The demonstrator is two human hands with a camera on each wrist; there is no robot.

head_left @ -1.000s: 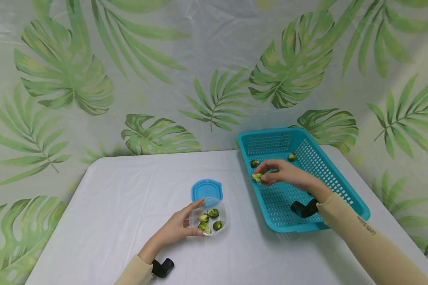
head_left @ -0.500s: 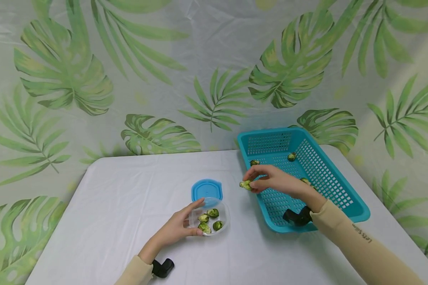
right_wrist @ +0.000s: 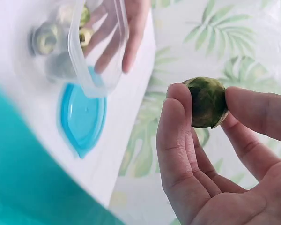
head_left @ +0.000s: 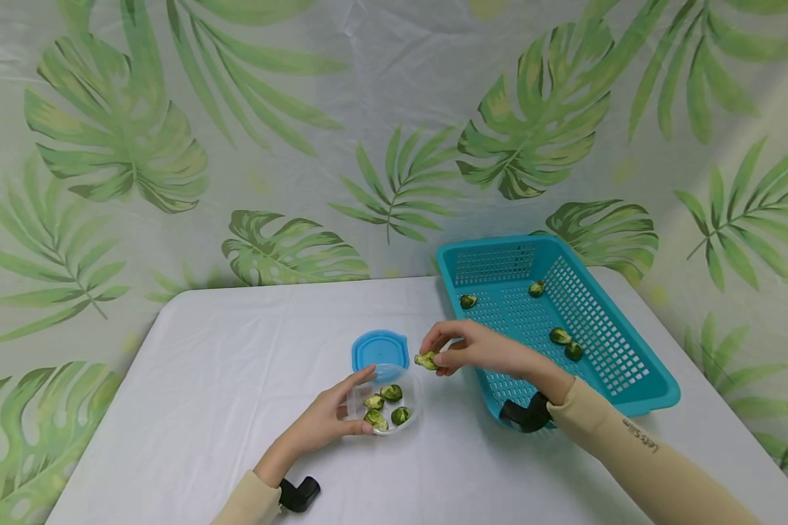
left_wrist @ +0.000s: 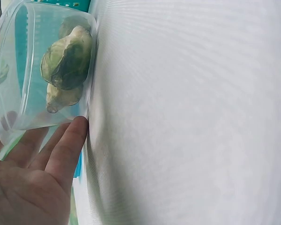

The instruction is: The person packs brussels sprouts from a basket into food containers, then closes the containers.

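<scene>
A Brussels sprout [head_left: 425, 360] is up in the air between the basket and the tub, pinched between the thumb and fingertips of the right hand [head_left: 476, 350]. From the head it shows a pale, yellowish end poking out past the fingers; the right wrist view shows instead its rounded, dark green leafy side, with the thumb on one side and fingertips on the other. Just beside it, the left hand [head_left: 325, 415] holds a clear tub [head_left: 408, 380], thumb on the near side. The left wrist view catches what the head view mostly hides: fingers spread along the tub's wall, one fingertip low by the tablecloth [head_left: 249, 350], and sprouts seen side-on through the plastic. From above, four sprouts lie in the tub. A blue lid [head_left: 379, 350] lies flat just behind it. Farther right, the turquoise basket [head_left: 515, 313] shows four more: two toward the back, two close together near the right side.
</scene>
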